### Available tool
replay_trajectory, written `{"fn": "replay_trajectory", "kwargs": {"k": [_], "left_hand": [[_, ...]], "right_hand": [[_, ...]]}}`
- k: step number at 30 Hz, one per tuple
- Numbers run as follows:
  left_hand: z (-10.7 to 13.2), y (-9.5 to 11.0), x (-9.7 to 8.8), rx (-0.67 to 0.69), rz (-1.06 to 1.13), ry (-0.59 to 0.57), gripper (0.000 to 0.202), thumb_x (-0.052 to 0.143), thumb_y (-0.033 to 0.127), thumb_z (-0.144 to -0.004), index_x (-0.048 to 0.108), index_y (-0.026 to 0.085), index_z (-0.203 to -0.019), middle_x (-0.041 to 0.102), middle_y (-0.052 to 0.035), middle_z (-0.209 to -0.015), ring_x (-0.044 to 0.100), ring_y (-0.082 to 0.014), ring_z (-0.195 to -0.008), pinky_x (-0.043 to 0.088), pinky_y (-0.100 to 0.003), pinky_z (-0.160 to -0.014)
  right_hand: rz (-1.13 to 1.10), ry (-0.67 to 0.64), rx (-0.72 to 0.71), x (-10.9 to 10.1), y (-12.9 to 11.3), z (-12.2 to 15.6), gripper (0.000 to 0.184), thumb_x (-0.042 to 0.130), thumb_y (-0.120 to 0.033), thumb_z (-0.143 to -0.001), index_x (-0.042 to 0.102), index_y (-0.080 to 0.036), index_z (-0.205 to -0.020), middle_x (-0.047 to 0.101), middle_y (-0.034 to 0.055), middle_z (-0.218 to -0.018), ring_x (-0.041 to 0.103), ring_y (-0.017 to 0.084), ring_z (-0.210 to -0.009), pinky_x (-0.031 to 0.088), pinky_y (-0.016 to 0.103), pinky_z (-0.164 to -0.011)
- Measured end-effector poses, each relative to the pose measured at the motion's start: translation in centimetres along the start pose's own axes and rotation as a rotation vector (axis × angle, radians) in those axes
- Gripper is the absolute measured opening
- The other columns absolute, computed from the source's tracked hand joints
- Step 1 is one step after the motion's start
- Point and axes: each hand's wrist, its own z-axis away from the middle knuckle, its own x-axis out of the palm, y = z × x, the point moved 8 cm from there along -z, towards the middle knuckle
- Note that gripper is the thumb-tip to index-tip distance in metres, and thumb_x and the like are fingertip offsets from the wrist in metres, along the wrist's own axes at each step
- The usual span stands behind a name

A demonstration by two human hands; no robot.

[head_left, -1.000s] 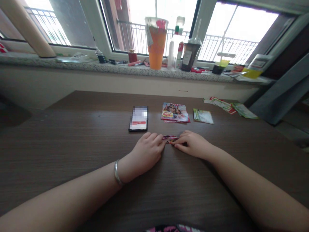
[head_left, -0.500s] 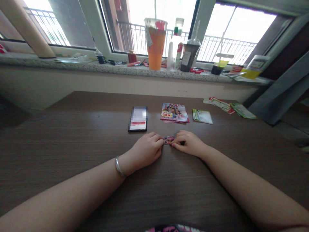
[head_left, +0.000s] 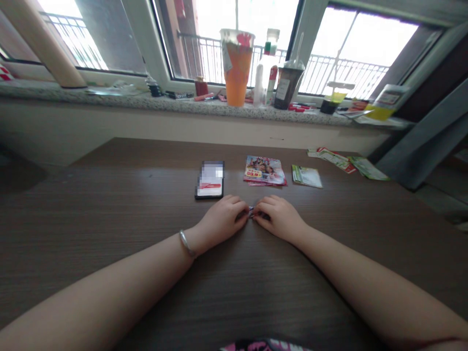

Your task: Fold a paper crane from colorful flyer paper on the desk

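Note:
Both my hands rest on the dark wooden table point(head_left: 109, 204), fingertips meeting over a small folded printed paper point(head_left: 250, 211). Only a sliver of the paper shows between them. My left hand point(head_left: 221, 223), with a silver bangle at the wrist, has its fingers curled and pinched on the paper's left end. Fingers of my right hand point(head_left: 278, 218) are curled and pinched on its right end. Just behind my left hand lies a phone point(head_left: 209, 179) with its screen lit. A colourful leaflet point(head_left: 264, 170) lies behind my right hand.
A green-and-white leaflet point(head_left: 307, 176) and more flyers point(head_left: 343, 159) lie at the table's far right. The stone windowsill point(head_left: 146, 101) holds an orange cup point(head_left: 236, 66), a white bottle point(head_left: 267, 67), a dark drink cup point(head_left: 287, 82) and small clutter. A cardboard tube point(head_left: 44, 41) leans at left.
My two hands have drawn closer together. The folded paper between them, plainly visible a second ago, is now almost covered by my fingertips.

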Motion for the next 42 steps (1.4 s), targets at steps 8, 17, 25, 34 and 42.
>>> {"fn": "replay_trajectory", "kwargs": {"k": [8, 17, 25, 34, 42], "left_hand": [[0.0, -0.5, 0.2, -0.012, 0.058, 0.011, 0.009, 0.058, 0.023, -0.087, 0.063, 0.017, -0.092, 0.063, -0.0055, -0.09, 0.056, -0.0205, -0.088, 0.047, -0.032, -0.079], [-0.2, -0.5, 0.0, -0.044, 0.092, 0.023, 0.012, 0.053, 0.021, -0.089, 0.06, 0.018, -0.098, 0.066, -0.0052, -0.093, 0.058, -0.0204, -0.088, 0.046, -0.032, -0.079], [-0.4, -0.9, 0.1, -0.063, 0.108, 0.026, 0.012, 0.053, 0.018, -0.089, 0.062, 0.018, -0.097, 0.067, -0.0051, -0.094, 0.06, -0.0201, -0.09, 0.047, -0.032, -0.081], [-1.1, -0.5, 0.3, -0.048, 0.058, -0.003, 0.014, 0.051, 0.016, -0.09, 0.064, 0.016, -0.095, 0.063, -0.0065, -0.092, 0.058, -0.0205, -0.09, 0.047, -0.033, -0.083], [-1.5, -0.8, 0.4, -0.088, 0.095, 0.006, 0.013, 0.051, 0.019, -0.091, 0.063, 0.017, -0.088, 0.061, -0.0047, -0.087, 0.058, -0.0185, -0.085, 0.047, -0.03, -0.077]], "right_hand": [[-0.022, 0.024, 0.029, 0.2, 0.8, 0.1, 0.015, 0.059, -0.033, -0.09, 0.071, -0.024, -0.092, 0.069, 0.0026, -0.093, 0.06, 0.018, -0.089, 0.043, 0.029, -0.08], [0.099, -0.022, 0.107, 0.1, 0.7, -0.5, 0.022, 0.051, -0.032, -0.094, 0.068, -0.019, -0.09, 0.067, 0.0059, -0.09, 0.06, 0.02, -0.086, 0.042, 0.029, -0.075], [0.016, -0.036, 0.213, 0.4, 1.4, -0.8, 0.015, 0.053, -0.028, -0.092, 0.065, -0.019, -0.09, 0.066, 0.0052, -0.09, 0.059, 0.019, -0.088, 0.041, 0.028, -0.077], [-0.073, -0.048, 0.271, 1.1, 2.0, -1.3, 0.017, 0.051, -0.023, -0.092, 0.064, -0.018, -0.083, 0.065, 0.0066, -0.086, 0.057, 0.019, -0.085, 0.04, 0.028, -0.075], [-0.133, -0.009, 0.278, 1.2, 2.8, -1.3, 0.01, 0.056, -0.02, -0.088, 0.063, -0.018, -0.081, 0.066, 0.0048, -0.083, 0.056, 0.019, -0.081, 0.039, 0.029, -0.073]]}}
